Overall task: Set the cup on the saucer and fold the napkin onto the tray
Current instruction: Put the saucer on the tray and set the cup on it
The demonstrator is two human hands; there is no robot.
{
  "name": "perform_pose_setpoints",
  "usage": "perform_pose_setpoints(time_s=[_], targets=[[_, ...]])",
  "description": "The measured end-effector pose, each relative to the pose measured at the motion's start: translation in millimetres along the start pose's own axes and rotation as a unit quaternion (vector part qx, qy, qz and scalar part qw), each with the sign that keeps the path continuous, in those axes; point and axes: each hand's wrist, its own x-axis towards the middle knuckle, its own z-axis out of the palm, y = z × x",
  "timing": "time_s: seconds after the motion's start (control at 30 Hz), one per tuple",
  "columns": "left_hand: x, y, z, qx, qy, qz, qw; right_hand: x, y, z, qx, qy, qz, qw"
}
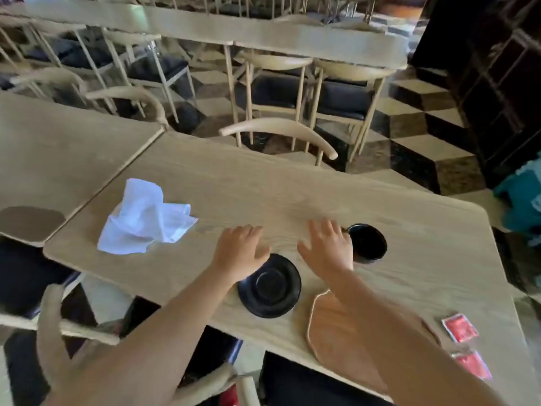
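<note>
Head view, looking down on a pale wood table (263,197) set at a slant. Its near edge runs from 9 o'clock down toward 5 o'clock; the far edge runs from 11 to 3. A second table (58,148) butts against it at 10 o'clock, a thin seam between them. Chairs (281,133) crowd the far edge at 12.

Open room: I see bare wood across the middle and far half of the table, from the napkin over to the cup, and more bare wood at 3 o'clock past the cup.

My left hand (240,250) is flat, fingers spread wide, holding nothing. It hovers at the far-left rim of the saucer (270,288); whether it touches the rim I cannot tell. My right hand (328,247) is also open and spread, empty, its fingers close beside the left side of the cup (367,243); contact is unclear.

The cup is black, upright on the table at 2 o'clock from the saucer, apart from it. Its inside is dark; I cannot tell if anything is in it. The saucer is black, bare, sitting close to the near edge.

A wooden tray (330,332) lies at 5 o'clock, partly under my right forearm; the part that shows is bare. The white napkin (143,221) lies crumpled at 9 o'clock, well apart from the tray. Two red sachets (461,328) lie just right of the tray.
</note>
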Motion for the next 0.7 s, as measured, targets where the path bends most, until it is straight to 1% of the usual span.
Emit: perform_pose_setpoints(time_s=[0.13, 0.33, 0.43, 0.5, 0.6, 0.67, 0.7], targets=[[-20.4, -19.2, 36.6, 0.004, -0.085, -0.009, 0.996, -14.1, -3.3, 57.5, -0.021, -0.077, 0.05, 0.996], [-49.0, -48.1, 66.2, 0.007, -0.191, -0.064, 0.98, -24.4, -4.4, 97.1, -0.056, -0.13, 0.083, 0.986], [-54.4, -48.9, 68.8, -0.002, -0.196, -0.075, 0.978, -29.2, -3.2, 107.1, -0.054, -0.128, 0.091, 0.986], [-55.6, -44.6, 70.2, -0.018, -0.202, -0.099, 0.974, -32.1, -2.2, 110.9, -0.039, -0.128, 0.1, 0.986], [-57.1, -36.6, 75.3, -0.077, -0.217, -0.167, 0.959, -33.3, -5.1, 115.8, -0.015, -0.108, 0.122, 0.987], [-59.6, -31.8, 78.8, -0.16, -0.222, -0.233, 0.933, -32.7, -7.9, 117.8, -0.012, -0.087, 0.127, 0.988], [-61.3, -28.9, 79.8, -0.199, -0.218, -0.261, 0.919, -32.4, -9.5, 117.6, -0.001, -0.103, 0.136, 0.985]])
